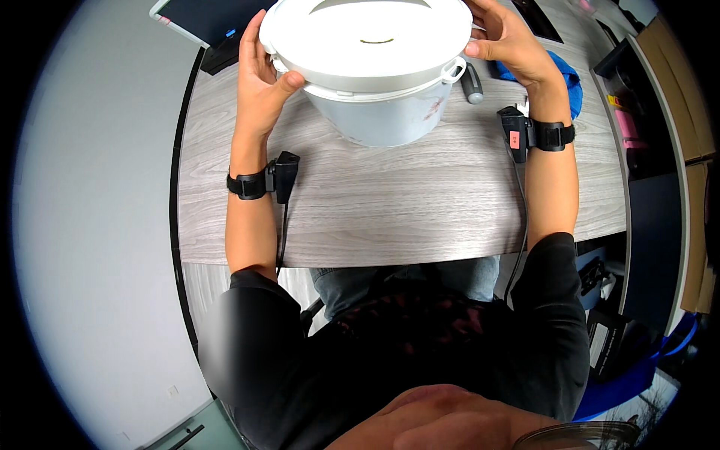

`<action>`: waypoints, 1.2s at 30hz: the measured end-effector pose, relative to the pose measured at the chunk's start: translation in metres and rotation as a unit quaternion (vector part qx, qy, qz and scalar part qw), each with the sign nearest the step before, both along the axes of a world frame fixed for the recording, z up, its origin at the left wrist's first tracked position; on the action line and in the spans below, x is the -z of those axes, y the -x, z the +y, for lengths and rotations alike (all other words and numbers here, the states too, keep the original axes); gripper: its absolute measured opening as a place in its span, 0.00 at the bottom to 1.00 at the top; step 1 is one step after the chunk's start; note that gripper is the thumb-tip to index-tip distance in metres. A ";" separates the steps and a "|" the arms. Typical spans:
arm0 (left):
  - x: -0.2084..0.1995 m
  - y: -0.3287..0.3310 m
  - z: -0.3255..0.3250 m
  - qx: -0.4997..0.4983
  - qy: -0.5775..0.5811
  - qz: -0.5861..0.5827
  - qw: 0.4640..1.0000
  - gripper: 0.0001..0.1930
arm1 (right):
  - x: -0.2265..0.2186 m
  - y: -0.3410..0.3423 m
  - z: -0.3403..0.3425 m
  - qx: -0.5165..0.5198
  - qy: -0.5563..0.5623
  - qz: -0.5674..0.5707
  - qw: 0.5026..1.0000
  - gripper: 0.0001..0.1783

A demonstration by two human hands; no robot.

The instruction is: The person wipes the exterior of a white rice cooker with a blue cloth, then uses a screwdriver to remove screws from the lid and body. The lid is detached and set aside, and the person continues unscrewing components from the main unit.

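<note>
1. The white lidded tub is upright above the far part of the woodgrain tabletop; its base seems to rest there, though this angle leaves that uncertain.
2. At the tub's left, the left hand holds the rim, thumb at the front, fingers along the side.
3. At the tub's right, the right hand is curved around the rim, holding it, thumb beside the lid.
4. Just right of the tub lies a grey-handled tool (the tightest side for moving); farther right, a blue cloth sits partly behind the wrist.
5. Toward the wearer from the tub, broad open wood runs between the forearms to the tabletop's near edge.
</note>
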State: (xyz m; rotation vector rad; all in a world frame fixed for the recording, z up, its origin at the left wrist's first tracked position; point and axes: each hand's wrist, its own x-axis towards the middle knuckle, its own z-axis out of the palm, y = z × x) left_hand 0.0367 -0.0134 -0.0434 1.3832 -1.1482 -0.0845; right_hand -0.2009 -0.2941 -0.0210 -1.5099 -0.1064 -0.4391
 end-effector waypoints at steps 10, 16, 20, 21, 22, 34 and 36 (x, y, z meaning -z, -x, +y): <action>-0.005 0.008 -0.003 -0.032 -0.004 0.008 0.999 0.72 | -0.001 0.003 -0.005 -0.010 -0.038 -0.052 0.998 0.59; -0.003 0.012 0.001 -0.047 -0.021 0.006 0.999 0.70 | 0.004 0.000 -0.006 -0.007 -0.040 -0.039 0.998 0.57; -0.005 0.014 0.000 -0.038 -0.014 0.015 0.999 0.69 | 0.004 -0.001 -0.005 -0.025 -0.046 -0.034 0.998 0.57; -0.006 0.015 -0.001 -0.034 -0.010 0.011 0.999 0.69 | 0.003 -0.001 -0.004 -0.027 -0.047 -0.033 0.998 0.57; -0.006 0.017 -0.002 -0.030 -0.006 0.007 1.000 0.69 | 0.002 -0.001 -0.003 -0.029 -0.049 -0.032 0.998 0.57; -0.027 0.000 0.022 -0.010 0.019 0.016 1.000 0.60 | -0.038 -0.004 0.041 0.079 0.054 -0.024 0.995 0.51; -0.037 -0.006 0.038 -0.013 0.025 0.016 0.999 0.60 | -0.060 -0.011 0.064 0.127 0.157 -0.057 0.978 0.50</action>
